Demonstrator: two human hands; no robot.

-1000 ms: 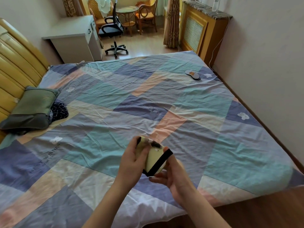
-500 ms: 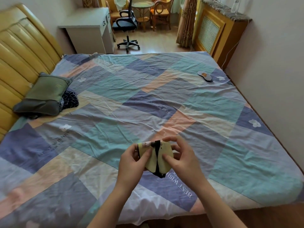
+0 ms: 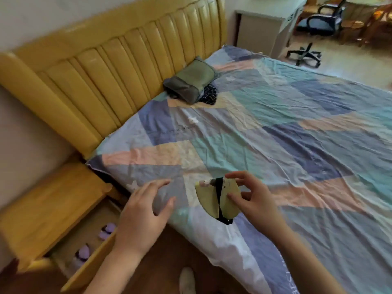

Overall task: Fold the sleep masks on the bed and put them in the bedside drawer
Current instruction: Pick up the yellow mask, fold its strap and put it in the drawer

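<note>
A folded cream sleep mask (image 3: 209, 199) with a black strap around it hangs above the near edge of the bed (image 3: 275, 145). My right hand (image 3: 252, 198) pinches it by its right side between thumb and fingers. My left hand (image 3: 142, 211) is off the mask, fingers spread, hovering left of it over the bed's corner. Below my left hand the wooden bedside drawer (image 3: 84, 270) stands pulled out, with purple items (image 3: 107, 230) lying inside it.
A wooden bedside table (image 3: 53, 209) sits at the lower left beside the yellow padded headboard (image 3: 106, 66). A green pillow (image 3: 191, 79) and a dark patterned cloth lie near the headboard. A desk and office chair (image 3: 318, 26) stand beyond the bed. A white shoe (image 3: 186, 281) shows on the floor.
My view has swung left toward the headboard and bedside table. My left hand has let go of the mask, which is now held by my right hand alone.
</note>
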